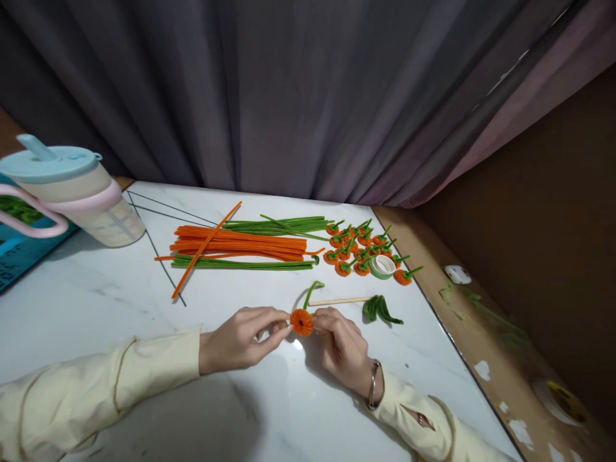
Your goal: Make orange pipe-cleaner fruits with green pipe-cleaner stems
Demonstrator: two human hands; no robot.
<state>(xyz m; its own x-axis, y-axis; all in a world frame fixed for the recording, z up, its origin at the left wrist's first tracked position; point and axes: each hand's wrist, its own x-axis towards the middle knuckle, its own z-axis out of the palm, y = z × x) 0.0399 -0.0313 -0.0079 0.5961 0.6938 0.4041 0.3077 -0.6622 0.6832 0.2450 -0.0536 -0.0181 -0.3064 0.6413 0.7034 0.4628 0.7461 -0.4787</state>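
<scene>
Between my two hands is a small ribbed pipe-cleaner pumpkin point(301, 323), orange with a dark hole at its centre. A bent green pipe-cleaner stem point(308, 295) rises from behind it. My left hand point(250, 337) pinches its left edge between thumb and fingers. On the other side my right hand point(341, 346) is closed at the pumpkin's right edge, where a bit of green shows by the fingertips. Just beyond the hands lie a thin wooden stick point(339, 301) and a few dark green curled pipe-cleaner leaves point(381, 309).
Orange pipe cleaners point(240, 244) and green pipe cleaners point(240, 264) lie in bundles ahead. Several finished pumpkins point(342, 268) cluster right, beside a roll of green tape point(383, 266). A lidded tumbler point(81, 192) stands left. A grey curtain point(269, 96) hangs behind the table.
</scene>
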